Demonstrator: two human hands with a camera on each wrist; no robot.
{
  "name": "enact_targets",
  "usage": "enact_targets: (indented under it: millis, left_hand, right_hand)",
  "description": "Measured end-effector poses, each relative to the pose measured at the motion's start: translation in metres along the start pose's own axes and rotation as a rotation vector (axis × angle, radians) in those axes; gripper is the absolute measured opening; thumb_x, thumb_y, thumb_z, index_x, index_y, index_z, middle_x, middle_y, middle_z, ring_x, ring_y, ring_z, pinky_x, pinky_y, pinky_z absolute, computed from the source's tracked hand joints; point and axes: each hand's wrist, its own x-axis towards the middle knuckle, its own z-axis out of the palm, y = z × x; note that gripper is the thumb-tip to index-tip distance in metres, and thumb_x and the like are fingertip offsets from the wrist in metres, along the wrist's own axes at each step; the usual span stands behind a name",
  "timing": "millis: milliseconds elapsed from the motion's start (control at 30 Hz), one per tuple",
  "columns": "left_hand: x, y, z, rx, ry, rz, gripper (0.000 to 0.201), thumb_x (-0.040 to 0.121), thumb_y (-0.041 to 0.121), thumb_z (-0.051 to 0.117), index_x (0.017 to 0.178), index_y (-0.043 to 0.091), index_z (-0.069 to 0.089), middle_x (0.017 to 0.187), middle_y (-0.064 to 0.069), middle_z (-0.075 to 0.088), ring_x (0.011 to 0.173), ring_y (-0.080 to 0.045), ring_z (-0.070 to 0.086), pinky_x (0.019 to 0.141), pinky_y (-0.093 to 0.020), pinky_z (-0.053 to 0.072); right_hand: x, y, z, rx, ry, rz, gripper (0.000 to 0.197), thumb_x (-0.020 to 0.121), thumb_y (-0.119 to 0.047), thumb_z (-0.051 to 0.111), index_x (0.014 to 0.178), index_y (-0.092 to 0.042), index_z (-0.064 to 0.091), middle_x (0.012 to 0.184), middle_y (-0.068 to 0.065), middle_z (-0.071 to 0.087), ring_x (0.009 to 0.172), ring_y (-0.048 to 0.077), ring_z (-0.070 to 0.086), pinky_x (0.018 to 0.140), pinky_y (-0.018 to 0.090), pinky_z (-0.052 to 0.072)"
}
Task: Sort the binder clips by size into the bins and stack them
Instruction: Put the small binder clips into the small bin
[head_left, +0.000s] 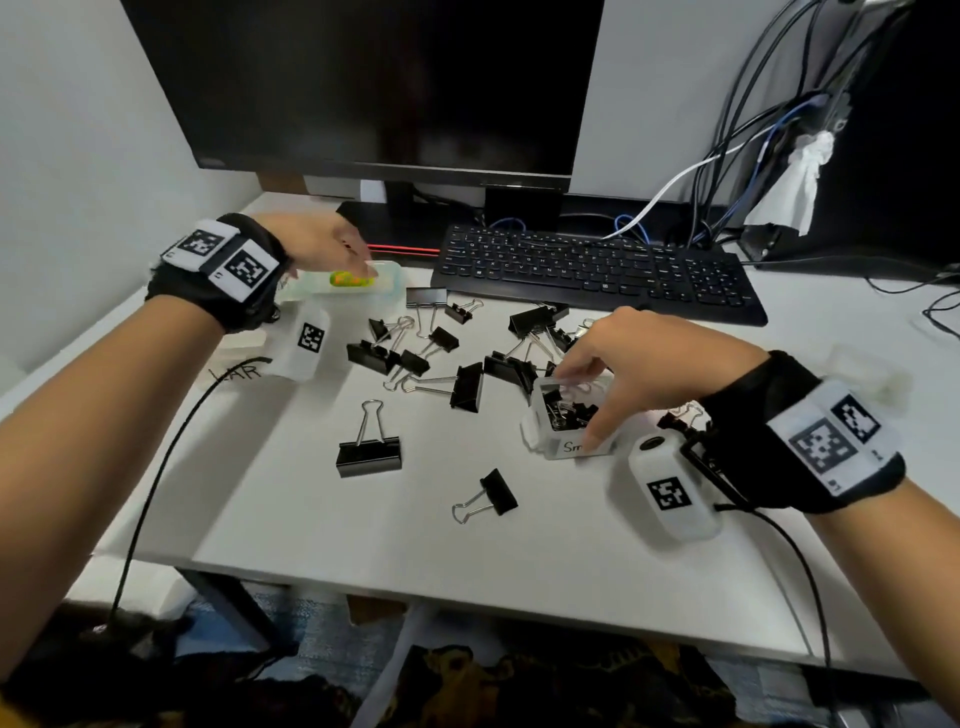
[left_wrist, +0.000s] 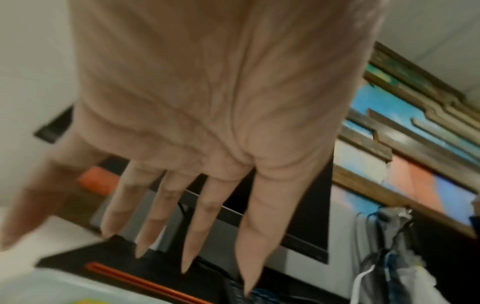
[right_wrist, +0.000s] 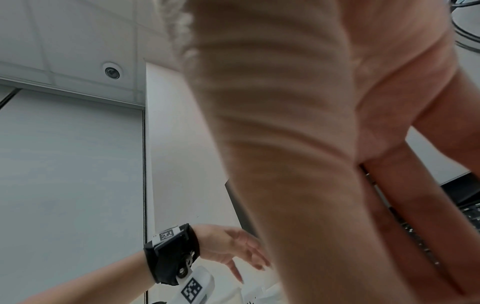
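Note:
Black binder clips (head_left: 441, 353) of mixed sizes lie scattered mid-desk; a large one (head_left: 369, 452) and a medium one (head_left: 493, 493) sit apart nearer me. A small clear bin (head_left: 558, 447) labelled "Sm…" holds several small clips. My right hand (head_left: 584, 402) grips this bin, thumb on the near wall and fingers over the far rim. My left hand (head_left: 358, 260) is over a clear bin (head_left: 392, 283) with a green-and-orange sticker at the back left. Its fingers (left_wrist: 207, 205) are straight and spread, holding nothing. Whether they touch that bin I cannot tell.
A black keyboard (head_left: 597, 270) and a dark monitor (head_left: 389, 88) stand behind the clips. Cables (head_left: 753, 156) hang at the back right. A label reading "LAR" (head_left: 234, 371) shows at the left, partly hidden. A clear plastic piece (head_left: 872, 374) lies at the right. The desk's front edge (head_left: 467, 597) is near.

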Motion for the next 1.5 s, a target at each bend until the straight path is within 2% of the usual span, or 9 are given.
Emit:
enact_targets:
  millis: [100,267,500,633,800,967,1100,1333,1500]
  left_hand:
    - [-0.002,-0.023,-0.001,0.185,0.0,-0.091,0.041,0.087,0.038,0.067,0.122,0.017,0.059,0.117,-0.003,0.056,0.103,-0.02,0.048,0.073,-0.027,0.037]
    - [-0.008,-0.046,0.001,0.244,-0.061,-0.2,0.062,0.062,0.058,0.08,0.116,0.036,0.057,0.124,0.006,0.05,0.117,-0.018,0.046,0.098,-0.033,0.038]
    - [-0.02,-0.053,-0.007,0.047,-0.172,-0.133,0.072,0.056,0.041,0.09,0.121,0.041,0.057,0.126,0.004,0.047,0.117,-0.029,0.055,0.082,-0.038,0.057]
    - [-0.023,-0.056,-0.014,-0.087,-0.089,-0.125,0.066,0.069,0.017,0.086,0.128,0.023,0.055,0.121,-0.01,0.055,0.108,-0.029,0.058,0.086,-0.039,0.056]
    - [-0.026,-0.064,-0.02,-0.04,-0.055,-0.163,0.046,0.071,0.025,0.085,0.112,0.016,0.065,0.107,-0.01,0.065,0.1,-0.023,0.06,0.082,-0.038,0.057]
    - [-0.033,-0.059,-0.026,0.161,-0.08,-0.201,0.02,0.081,0.004,0.071,0.101,0.003,0.072,0.094,-0.006,0.067,0.088,-0.02,0.06,0.048,-0.021,0.046]
    - [-0.029,-0.068,-0.025,0.253,-0.045,-0.241,0.025,0.079,0.001,0.068,0.102,0.009,0.072,0.081,0.001,0.063,0.085,-0.021,0.06,0.056,-0.025,0.044]
    - [-0.024,-0.06,-0.028,0.366,0.086,-0.171,0.025,0.09,0.019,0.058,0.112,0.01,0.067,0.112,-0.011,0.065,0.102,-0.031,0.06,0.086,-0.036,0.047]
    - [-0.021,-0.026,-0.03,0.15,0.075,0.021,0.024,0.094,0.019,0.057,0.114,0.013,0.067,0.116,-0.008,0.063,0.106,-0.026,0.058,0.086,-0.038,0.054]
  right_hand:
    - [0.001,-0.003,-0.002,0.013,0.002,0.0,0.069,0.052,-0.063,0.083,0.111,-0.031,0.069,0.1,-0.011,0.069,0.098,0.013,0.063,0.083,0.037,0.055]
    - [0.006,-0.009,-0.004,0.014,-0.009,-0.008,0.067,0.053,-0.06,0.085,0.109,-0.026,0.07,0.102,-0.009,0.069,0.096,0.013,0.063,0.084,0.037,0.055]
    - [0.015,-0.015,-0.006,0.031,-0.01,-0.028,0.07,0.052,-0.06,0.085,0.115,-0.033,0.067,0.101,-0.015,0.065,0.094,0.011,0.06,0.078,0.034,0.054]
    - [0.018,-0.014,-0.004,0.044,-0.007,-0.015,0.066,0.051,-0.063,0.084,0.109,-0.034,0.069,0.098,-0.014,0.067,0.092,0.011,0.061,0.078,0.036,0.055]
    - [0.018,-0.015,-0.004,0.031,-0.01,-0.011,0.062,0.051,-0.063,0.083,0.104,-0.034,0.07,0.098,-0.012,0.068,0.092,0.012,0.061,0.079,0.038,0.056]
    - [0.015,-0.016,-0.005,0.032,-0.005,-0.012,0.06,0.052,-0.063,0.083,0.104,-0.036,0.07,0.096,-0.015,0.067,0.09,0.009,0.06,0.077,0.035,0.054]
    - [0.016,-0.016,-0.005,0.015,-0.003,-0.004,0.06,0.052,-0.065,0.083,0.103,-0.035,0.071,0.097,-0.01,0.068,0.09,0.012,0.06,0.077,0.037,0.055]
    - [0.015,-0.017,-0.007,0.001,-0.012,0.005,0.059,0.052,-0.064,0.083,0.104,-0.039,0.07,0.095,-0.012,0.066,0.08,0.001,0.049,0.074,0.034,0.053]
    - [0.013,-0.016,-0.007,0.019,0.001,-0.014,0.066,0.054,-0.063,0.083,0.114,-0.041,0.067,0.096,-0.018,0.063,0.078,-0.001,0.048,0.071,0.029,0.051]
